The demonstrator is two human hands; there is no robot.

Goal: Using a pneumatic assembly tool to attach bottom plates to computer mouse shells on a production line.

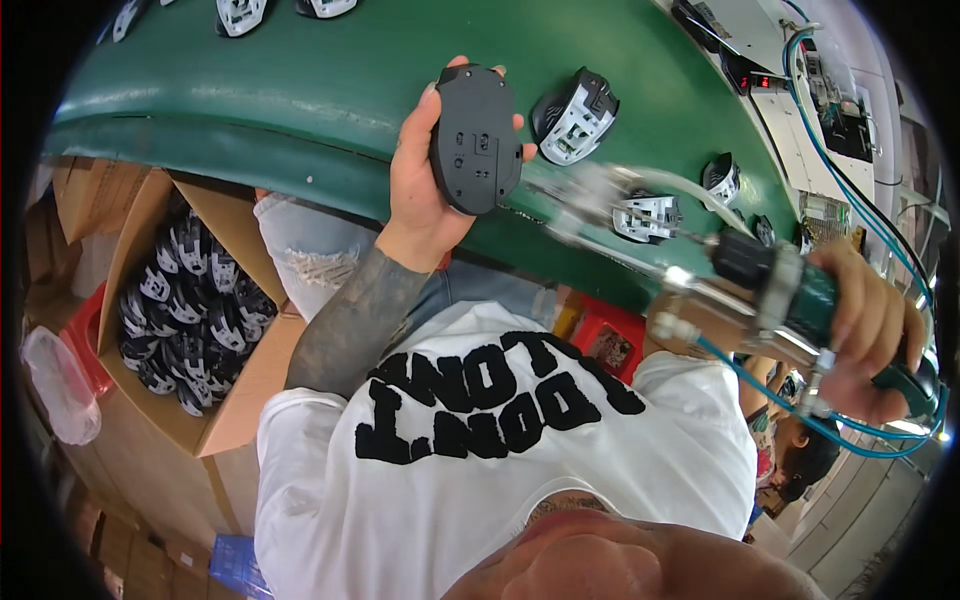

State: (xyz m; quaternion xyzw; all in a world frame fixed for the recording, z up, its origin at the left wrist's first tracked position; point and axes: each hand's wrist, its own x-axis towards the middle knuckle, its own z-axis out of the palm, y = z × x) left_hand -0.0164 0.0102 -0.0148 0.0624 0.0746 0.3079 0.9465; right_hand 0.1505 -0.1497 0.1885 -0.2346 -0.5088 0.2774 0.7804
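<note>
My left hand (413, 200) is closed round a black computer mouse (470, 105), whose flat underside with small screw holes faces up. It is raised above the green bench, near its front edge. On the right, my right hand (870, 315) grips a power screwdriver (815, 297) with a black and dark green body. Its clear-and-metal front end points left at the mouse and is smeared by motion; the tip stays apart from the mouse's edge as far as the blur lets me see. A black and white mouse shell (578, 118) lies just right of my left hand.
More mouse shells (720, 178) lie along the green bench (350, 90). A cardboard box (245, 390) full of mouse parts stands at the left. Blue air hoses (860, 180) run down to the screwdriver beside white equipment. A red stool (610, 330) and another person (800, 450) are at the right.
</note>
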